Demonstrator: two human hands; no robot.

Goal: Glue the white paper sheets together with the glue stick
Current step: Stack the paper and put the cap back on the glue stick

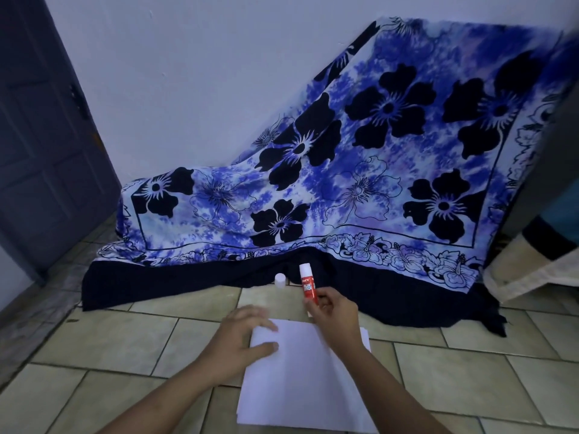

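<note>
White paper sheets (300, 386) lie stacked on the tiled floor in front of me. My left hand (247, 336) rests flat on the stack's far left corner, fingers spread. My right hand (332, 311) holds a red glue stick (308, 285) upright above the far edge of the paper, its white tip pointing up. The glue stick's white cap (280, 280) stands alone on the floor, just left of the stick.
A blue and white floral cloth (360, 170) drapes over something against the wall, its dark hem reaching the floor right behind the cap. A dark door (40, 136) stands at the left. Beige furniture (532, 270) sits at the right.
</note>
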